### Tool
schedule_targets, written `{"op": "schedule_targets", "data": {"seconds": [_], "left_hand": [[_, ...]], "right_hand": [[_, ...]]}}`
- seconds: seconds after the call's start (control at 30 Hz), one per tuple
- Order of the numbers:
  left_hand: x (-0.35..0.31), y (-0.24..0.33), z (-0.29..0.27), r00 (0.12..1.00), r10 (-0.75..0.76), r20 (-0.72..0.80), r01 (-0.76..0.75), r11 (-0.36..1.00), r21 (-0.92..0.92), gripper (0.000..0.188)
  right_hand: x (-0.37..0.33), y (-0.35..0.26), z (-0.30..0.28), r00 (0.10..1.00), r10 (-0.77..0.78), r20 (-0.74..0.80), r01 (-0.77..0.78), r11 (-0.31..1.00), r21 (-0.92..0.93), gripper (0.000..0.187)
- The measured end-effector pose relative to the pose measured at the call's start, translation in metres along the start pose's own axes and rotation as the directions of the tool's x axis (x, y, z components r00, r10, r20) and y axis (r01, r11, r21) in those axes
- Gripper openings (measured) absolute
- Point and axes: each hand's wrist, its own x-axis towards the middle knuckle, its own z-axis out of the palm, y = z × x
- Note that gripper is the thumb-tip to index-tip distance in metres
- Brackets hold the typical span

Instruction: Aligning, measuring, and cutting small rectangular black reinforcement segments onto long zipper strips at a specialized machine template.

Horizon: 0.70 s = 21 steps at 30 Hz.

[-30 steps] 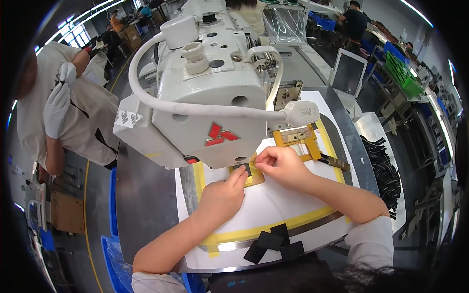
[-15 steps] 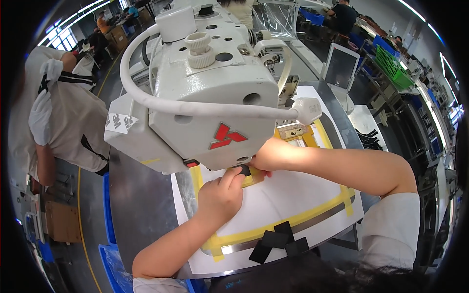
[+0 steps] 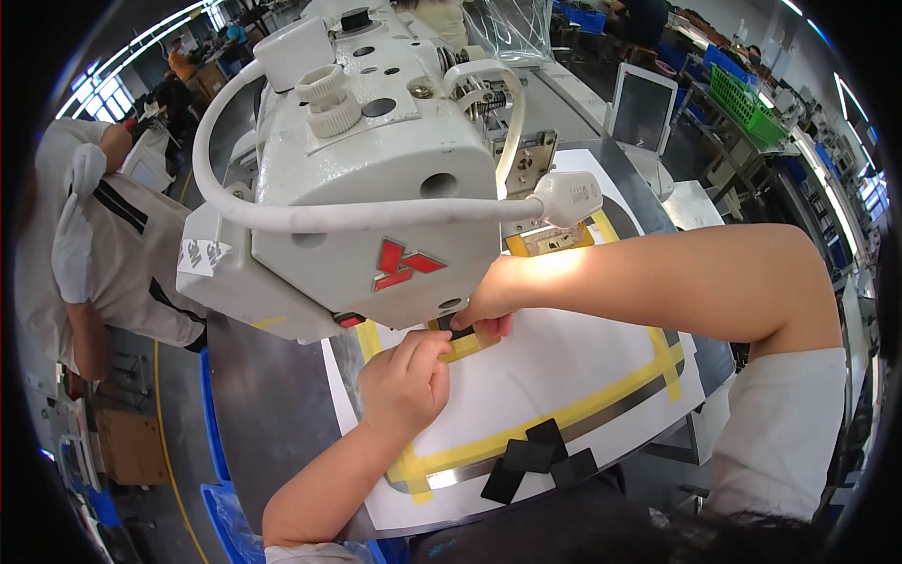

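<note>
Under the head of a white sewing machine (image 3: 376, 226) lies a small yellow-edged template (image 3: 462, 352) with a black fabric piece (image 3: 460, 331) in it. My right hand (image 3: 490, 299) reaches in from the right; its thumb presses on the black piece and the other fingers curl at the template's right side. At the template's left edge, my left hand (image 3: 404, 381) is closed, fingers bent and tips together; what they hold, if anything, is hidden. The machine's needle area is out of sight behind its head.
Several black pieces (image 3: 529, 457) lie overlapping near the table's front edge. White sheeting (image 3: 545, 376) edged with yellow tape (image 3: 564, 414) covers the work surface. A control screen (image 3: 642, 108) stands at the right back. Another person (image 3: 122, 235) is at the left, beside blue bins (image 3: 214, 414).
My left fingers have drawn back slightly left from the black piece. My right thumb now shows on the piece, and my right elbow is raised. The view has shifted a little.
</note>
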Motion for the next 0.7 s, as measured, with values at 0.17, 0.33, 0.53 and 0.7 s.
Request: {"op": "schedule_targets", "data": {"seconds": [0.17, 0.33, 0.53, 0.7], "left_hand": [[-0.004, -0.005, 0.002, 1.000, 0.008, -0.022, -0.008, 1.000, -0.014, 0.018], [-0.004, -0.004, -0.001, 1.000, -0.028, 0.001, 0.028, 1.000, 0.001, 0.020], [0.003, -0.002, 0.003, 0.999, 0.007, -0.033, -0.008, 1.000, -0.012, 0.023], [-0.006, -0.007, -0.001, 0.999, -0.034, -0.022, 0.033, 0.999, -0.031, 0.023]], "right_hand": [[0.000, 0.001, 0.003, 0.999, 0.026, 0.029, -0.029, 0.994, 0.109, 0.022], [0.001, 0.005, 0.006, 0.993, 0.103, 0.048, -0.110, 0.983, 0.148, 0.021], [0.003, -0.002, 0.007, 0.997, 0.068, 0.031, -0.070, 0.996, 0.056, 0.020], [0.000, 0.012, 0.006, 0.997, 0.061, 0.039, -0.066, 0.989, 0.131, 0.027]]}}
